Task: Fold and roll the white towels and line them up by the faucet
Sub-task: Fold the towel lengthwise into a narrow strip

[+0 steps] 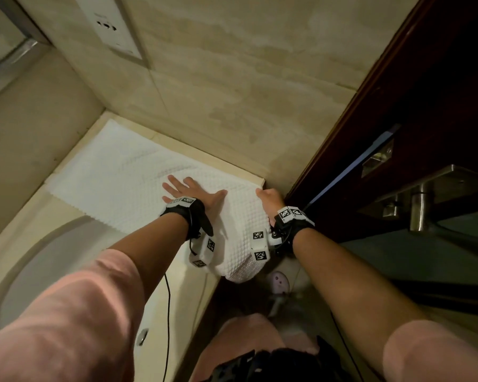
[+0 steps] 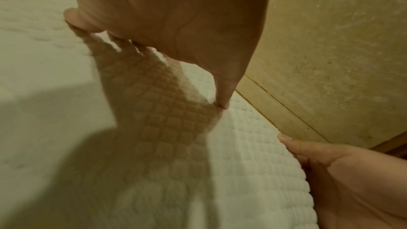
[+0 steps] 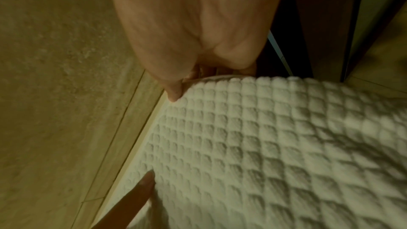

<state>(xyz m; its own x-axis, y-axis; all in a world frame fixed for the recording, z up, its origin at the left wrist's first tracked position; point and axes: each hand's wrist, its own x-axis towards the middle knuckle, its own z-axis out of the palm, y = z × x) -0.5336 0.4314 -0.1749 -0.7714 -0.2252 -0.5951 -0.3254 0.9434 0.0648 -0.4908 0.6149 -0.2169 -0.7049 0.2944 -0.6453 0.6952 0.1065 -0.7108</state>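
A white waffle-weave towel [image 1: 127, 177] lies spread over the beige counter [image 1: 53, 213], and its near right part hangs off the counter's front edge. My left hand [image 1: 189, 193] lies flat on the towel with fingers spread; the left wrist view shows the left hand [image 2: 176, 23] pressing the towel [image 2: 242, 145] with straight fingers. My right hand [image 1: 271, 198] holds the towel's right edge at the counter's far right corner. In the right wrist view the right hand [image 3: 198, 32] pinches the towel [image 3: 264, 137] edge, thumb on top and fingers curled beneath.
A sink basin [image 1: 39, 271] is sunk in the counter at the lower left. A tiled wall with a socket panel [image 1: 111, 26] rises right behind the towel. A dark wooden door [image 1: 411, 106] with a metal handle [image 1: 420, 205] stands close on the right. No faucet shows.
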